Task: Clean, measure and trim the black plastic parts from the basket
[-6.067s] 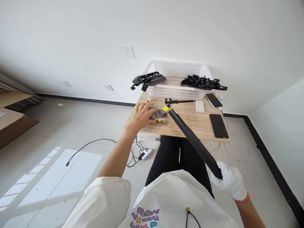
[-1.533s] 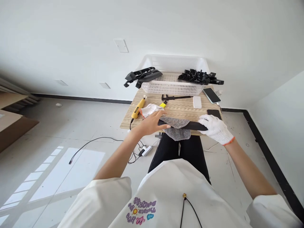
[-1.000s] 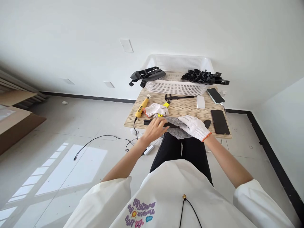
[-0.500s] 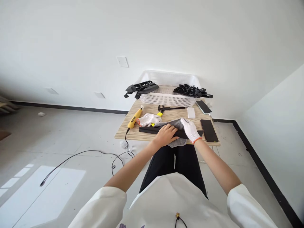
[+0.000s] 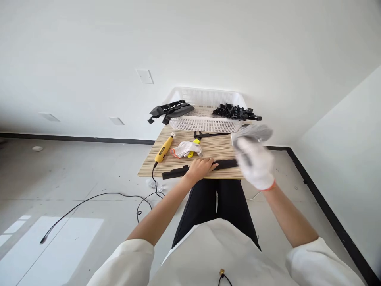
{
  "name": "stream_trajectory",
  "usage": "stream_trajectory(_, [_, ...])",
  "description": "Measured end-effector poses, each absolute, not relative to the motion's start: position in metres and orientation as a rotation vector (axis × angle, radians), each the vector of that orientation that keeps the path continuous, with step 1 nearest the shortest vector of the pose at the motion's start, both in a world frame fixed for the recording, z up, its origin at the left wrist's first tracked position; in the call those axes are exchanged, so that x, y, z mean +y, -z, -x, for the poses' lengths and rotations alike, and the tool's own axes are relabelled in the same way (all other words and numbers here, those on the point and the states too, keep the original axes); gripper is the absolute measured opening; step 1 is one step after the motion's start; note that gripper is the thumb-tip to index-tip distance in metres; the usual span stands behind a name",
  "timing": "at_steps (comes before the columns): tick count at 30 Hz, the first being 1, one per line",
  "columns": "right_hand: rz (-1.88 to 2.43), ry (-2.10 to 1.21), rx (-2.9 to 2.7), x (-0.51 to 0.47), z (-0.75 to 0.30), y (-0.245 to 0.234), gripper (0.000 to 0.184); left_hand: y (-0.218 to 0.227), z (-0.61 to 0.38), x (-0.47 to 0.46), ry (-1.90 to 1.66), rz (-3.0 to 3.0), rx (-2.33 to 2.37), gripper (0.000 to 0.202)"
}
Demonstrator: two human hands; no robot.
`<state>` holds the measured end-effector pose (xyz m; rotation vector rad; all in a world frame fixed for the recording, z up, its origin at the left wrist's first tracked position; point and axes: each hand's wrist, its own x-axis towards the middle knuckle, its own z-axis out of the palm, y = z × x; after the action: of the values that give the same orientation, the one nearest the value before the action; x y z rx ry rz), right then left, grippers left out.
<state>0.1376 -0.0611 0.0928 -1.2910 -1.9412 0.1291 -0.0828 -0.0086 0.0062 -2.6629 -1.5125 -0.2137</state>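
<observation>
My bare left hand (image 5: 200,171) is closed over a long black plastic strip (image 5: 175,173), which lies at the near edge of the small table (image 5: 149,167). In a white work glove with an orange cuff, my right hand (image 5: 257,165) grips a grey cloth (image 5: 256,133) above the table's right side. Motion blurs both the glove and the cloth, and they cover the strip's right end. Beyond the strip lie a crumpled white glove (image 5: 184,149), a yellow tool (image 5: 197,141) partly under it, and black calipers (image 5: 206,135). To their left rests a yellow rotary tool (image 5: 164,150).
A white plastic basket (image 5: 205,125) stands at the back, holding long black plastic parts (image 5: 171,111) on the left and a cluster of black parts (image 5: 236,112) on the right. The rotary tool's black cable (image 5: 104,194) runs down across the floor.
My right hand has lifted the grey cloth off the strip and swung it up and right. The strip now shows more fully and sits slightly tilted, with my left hand still on it.
</observation>
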Motion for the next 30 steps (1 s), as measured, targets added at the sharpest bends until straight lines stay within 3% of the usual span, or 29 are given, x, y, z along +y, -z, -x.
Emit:
stream_trajectory(1, [1.272, -0.140, -2.046, -0.064, -0.133, -0.071, 0.051, -0.007, 0.083, -0.009, 0.182, 2.665, -1.541, 0.048])
stream_trajectory(4, [1.343, 0.092, -2.459, -0.067, -0.118, -0.009, 0.084, -0.010, 0.081, -0.009, 0.133, 2.670, -1.608, 0.048])
stream_trajectory(6, [1.395, 0.194, -2.500, -0.069, -0.111, 0.014, 0.092, -0.011, 0.080, -0.008, 0.135, 2.685, -1.618, 0.045])
stream_trajectory(13, [1.414, 0.212, -2.489, -0.080, -0.098, 0.005, 0.087, -0.007, 0.080, -0.002, 0.135, 2.799, -1.429, 0.029])
stream_trajectory(17, [1.502, 0.258, -2.417, -0.075, -0.120, 0.003, 0.076, -0.009, 0.078, 0.001, 0.100, 2.788, -1.464, 0.035])
stream_trajectory(23, [1.732, 0.306, -2.173, -0.049, -0.161, 0.011, 0.080, -0.012, 0.075, 0.002, 0.056, 2.779, -1.483, 0.044])
stream_trajectory(30, [1.769, 0.211, -2.059, -0.060, -0.110, 0.012, 0.087, -0.006, 0.072, -0.002, 0.078, 2.729, -1.552, 0.052])
